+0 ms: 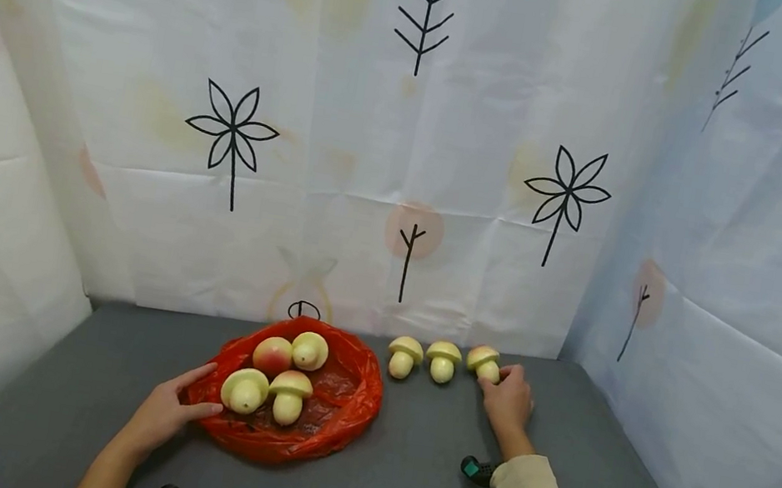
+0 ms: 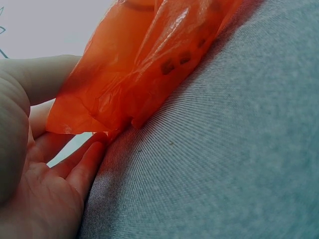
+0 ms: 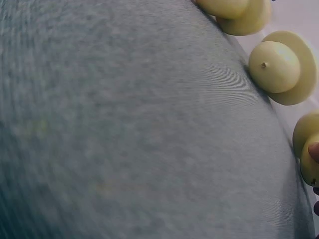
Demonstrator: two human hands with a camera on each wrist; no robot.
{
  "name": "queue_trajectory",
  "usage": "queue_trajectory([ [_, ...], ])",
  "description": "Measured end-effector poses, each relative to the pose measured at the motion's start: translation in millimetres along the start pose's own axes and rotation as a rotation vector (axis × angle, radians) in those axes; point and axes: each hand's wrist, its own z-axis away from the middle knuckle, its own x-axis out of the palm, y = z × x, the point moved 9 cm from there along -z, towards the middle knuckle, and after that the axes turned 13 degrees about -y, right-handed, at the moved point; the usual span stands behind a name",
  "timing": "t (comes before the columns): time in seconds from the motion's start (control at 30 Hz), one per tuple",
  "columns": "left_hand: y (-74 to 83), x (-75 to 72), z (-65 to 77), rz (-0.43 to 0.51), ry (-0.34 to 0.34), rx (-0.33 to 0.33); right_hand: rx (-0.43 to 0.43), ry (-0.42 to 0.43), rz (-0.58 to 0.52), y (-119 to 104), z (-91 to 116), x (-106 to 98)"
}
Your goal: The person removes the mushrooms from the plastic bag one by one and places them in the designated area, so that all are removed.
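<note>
A toy mushroom (image 1: 483, 361) with a pale stem and a yellow-pink cap stands at the right end of a row. My right hand (image 1: 510, 401) pinches its stem; in the right wrist view only fingertips (image 3: 314, 152) show against it. Left of it are a second mushroom (image 1: 444, 362) and a third mushroom (image 1: 405, 357), untouched. A red plastic bag (image 1: 366, 413) lies with its mouth spread and rim rolled, holding several mushrooms, one of them a mushroom with a reddish cap (image 1: 272, 355). My left hand (image 1: 164, 413) holds the bag's left edge between thumb and fingers.
The grey tabletop (image 1: 416, 484) runs back to a white printed curtain (image 1: 328, 260), which also closes off both sides. A dark wrist strap (image 1: 478, 470) with a green patch sits at the right wrist.
</note>
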Motion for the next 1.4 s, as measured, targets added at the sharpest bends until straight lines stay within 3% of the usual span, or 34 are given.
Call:
queue_trajectory([
  [0.6, 5.6, 0.8, -0.7, 0.013, -0.007, 0.018, 0.032, 0.027, 0.051, -3, 4, -1],
  [0.93, 4.9, 0.0, -1.7, 0.015, -0.010, 0.023, 0.030, 0.046, -0.026, -4, 4, -13],
  [1.4, -2.1, 1.5, -2.3, 0.007, -0.027, 0.003, -0.082, 0.070, -0.117, -42, -4, -31],
])
